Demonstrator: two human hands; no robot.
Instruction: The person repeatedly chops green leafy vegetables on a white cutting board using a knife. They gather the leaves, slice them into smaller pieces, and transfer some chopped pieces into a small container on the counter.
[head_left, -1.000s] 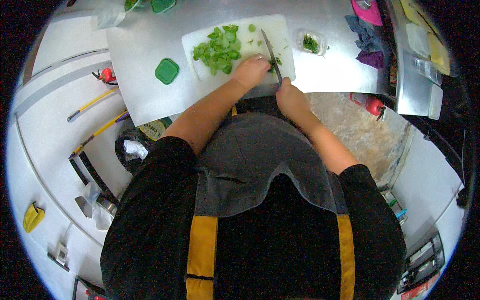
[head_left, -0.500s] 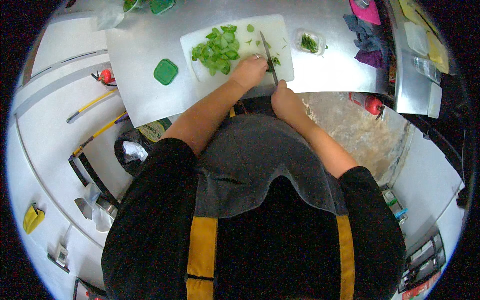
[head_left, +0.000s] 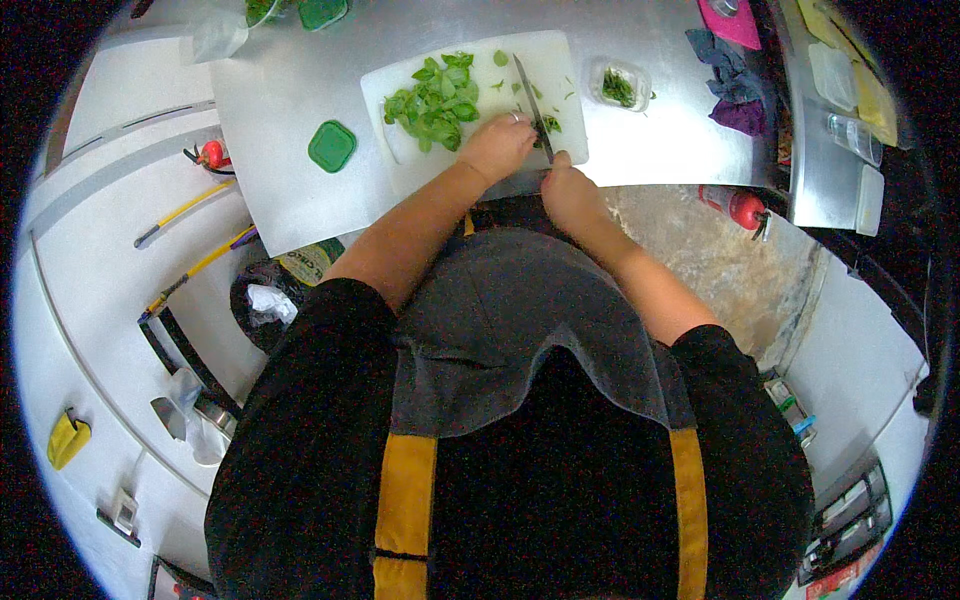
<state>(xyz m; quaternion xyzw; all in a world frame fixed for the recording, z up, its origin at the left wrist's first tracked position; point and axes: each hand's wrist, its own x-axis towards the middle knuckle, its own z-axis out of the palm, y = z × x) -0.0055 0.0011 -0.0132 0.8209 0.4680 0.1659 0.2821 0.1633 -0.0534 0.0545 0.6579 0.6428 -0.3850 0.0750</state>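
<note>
A white cutting board [head_left: 545, 48] lies on the steel table, with a pile of green basil-like leaves [head_left: 432, 105] on its left part. My right hand [head_left: 574, 192] grips a knife [head_left: 528, 84] by its handle, the blade pointing away from me across the board's right part. Close to the blade's left side, my left hand [head_left: 498, 146] is closed with curled fingers over dark green leaves, mostly hidden under the fingertips. Small cut green pieces [head_left: 551, 124] lie right of the blade. One loose leaf [head_left: 501, 57] rests near the board's far edge.
Right of the board stands a clear container [head_left: 641, 76] with cut greens inside. A green lid [head_left: 332, 146] lies to the left. Dark cloths [head_left: 722, 66] and a pink item [head_left: 737, 28] are at the far right. A fire extinguisher [head_left: 746, 210] stands below the table's right side.
The knife tip has swung slightly left and away from me, and my right hand has shifted a little. My left hand stays almost in place.
</note>
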